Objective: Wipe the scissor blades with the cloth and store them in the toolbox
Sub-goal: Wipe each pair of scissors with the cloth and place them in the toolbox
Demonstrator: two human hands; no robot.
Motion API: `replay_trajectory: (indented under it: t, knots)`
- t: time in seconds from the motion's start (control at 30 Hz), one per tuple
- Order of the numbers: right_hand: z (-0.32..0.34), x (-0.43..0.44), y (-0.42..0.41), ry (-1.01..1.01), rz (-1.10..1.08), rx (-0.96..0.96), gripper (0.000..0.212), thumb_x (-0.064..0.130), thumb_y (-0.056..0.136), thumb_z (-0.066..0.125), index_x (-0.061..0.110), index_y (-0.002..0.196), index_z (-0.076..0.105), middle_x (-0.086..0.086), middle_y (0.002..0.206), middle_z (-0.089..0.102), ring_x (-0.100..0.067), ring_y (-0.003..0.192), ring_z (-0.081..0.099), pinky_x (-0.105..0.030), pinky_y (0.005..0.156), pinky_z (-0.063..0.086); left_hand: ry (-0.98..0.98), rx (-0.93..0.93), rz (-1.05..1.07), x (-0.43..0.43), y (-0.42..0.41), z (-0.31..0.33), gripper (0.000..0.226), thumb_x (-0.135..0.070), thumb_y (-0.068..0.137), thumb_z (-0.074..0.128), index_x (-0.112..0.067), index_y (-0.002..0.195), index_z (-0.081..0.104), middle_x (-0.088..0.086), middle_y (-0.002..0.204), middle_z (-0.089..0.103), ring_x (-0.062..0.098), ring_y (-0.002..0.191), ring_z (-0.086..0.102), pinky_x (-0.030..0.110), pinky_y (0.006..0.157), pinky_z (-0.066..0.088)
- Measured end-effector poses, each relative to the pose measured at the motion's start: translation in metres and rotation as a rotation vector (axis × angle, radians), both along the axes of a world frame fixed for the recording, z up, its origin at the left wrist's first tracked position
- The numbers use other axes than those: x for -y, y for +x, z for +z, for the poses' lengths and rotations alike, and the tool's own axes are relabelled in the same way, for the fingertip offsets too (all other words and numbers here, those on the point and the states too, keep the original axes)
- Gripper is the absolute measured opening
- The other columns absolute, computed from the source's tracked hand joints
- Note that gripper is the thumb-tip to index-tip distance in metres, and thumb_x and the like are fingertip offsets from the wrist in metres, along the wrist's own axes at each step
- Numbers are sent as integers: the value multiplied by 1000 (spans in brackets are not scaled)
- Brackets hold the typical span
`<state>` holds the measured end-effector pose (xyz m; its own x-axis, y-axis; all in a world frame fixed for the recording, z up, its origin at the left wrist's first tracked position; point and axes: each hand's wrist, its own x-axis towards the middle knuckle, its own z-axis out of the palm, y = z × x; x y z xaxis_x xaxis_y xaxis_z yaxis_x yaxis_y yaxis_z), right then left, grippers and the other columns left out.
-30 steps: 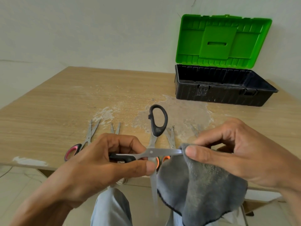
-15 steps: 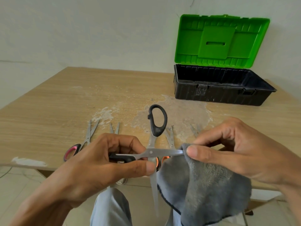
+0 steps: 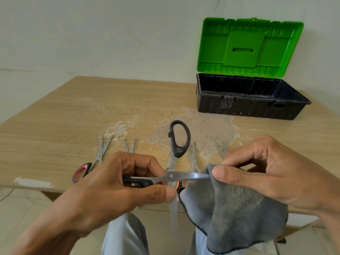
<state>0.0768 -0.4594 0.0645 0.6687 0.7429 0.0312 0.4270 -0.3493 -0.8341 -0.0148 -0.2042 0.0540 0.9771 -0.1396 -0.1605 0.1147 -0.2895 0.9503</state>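
Here, scissors tip inside cloth.

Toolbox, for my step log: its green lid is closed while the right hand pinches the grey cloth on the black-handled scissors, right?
No: the head view shows the toolbox lid open. The right hand does pinch the grey cloth on the black-handled scissors.

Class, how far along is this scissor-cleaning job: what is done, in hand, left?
Done: only the toolbox stands open; no scissors show in it. In hand: the left hand holds the black-handled scissors spread open while the right hand pinches the grey cloth on one blade. Left: storing this pair, then the red-handled scissors and other pairs on the table.
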Motion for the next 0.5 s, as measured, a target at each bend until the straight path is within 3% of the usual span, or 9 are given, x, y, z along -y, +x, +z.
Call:
replay_trajectory:
  t: [0.07, 0.13, 0.27, 0.4, 0.5]
  knots:
    - [-2, -5, -3, 29, 11, -3, 21, 50, 88, 72, 35, 80, 85, 9, 65, 74, -7, 56, 61, -10, 61, 44, 15, 4, -35, 6, 2, 0, 25, -38, 74, 84, -16, 82, 76, 15, 75, 73, 18, 63, 60, 24, 61, 44]
    - [-4, -14, -6, 37, 30, 6, 18, 44, 87, 71, 35, 75, 82, 19, 58, 68, 1, 52, 57, -5, 57, 41, 39, 9, -37, 13, 3, 1, 17, -35, 72, 83, -19, 77, 77, 6, 71, 75, 9, 61, 63, 14, 59, 45]
    - [0, -17, -8, 31, 49, 2, 24, 44, 89, 70, 27, 78, 83, 14, 63, 71, 1, 55, 60, -7, 58, 42, -24, -7, -50, 11, 2, 3, 14, -30, 72, 83, -18, 73, 76, 3, 66, 73, 6, 55, 60, 12, 53, 43]
    - [2, -7, -4, -4, 40, -7, 26, 54, 91, 71, 34, 79, 82, 1, 72, 75, -16, 64, 67, -27, 63, 53, -29, -18, -25, 1, 0, -2, 33, -43, 68, 86, -14, 79, 75, 8, 71, 72, 14, 60, 58, 19, 58, 42]
    - [-3, -11, -5, 24, 10, 32, 19, 49, 88, 73, 37, 75, 81, 9, 62, 69, -3, 54, 56, -10, 57, 41, -17, 10, -2, 5, 1, -4, 33, -45, 69, 86, -15, 78, 75, 17, 71, 69, 17, 60, 53, 24, 58, 38]
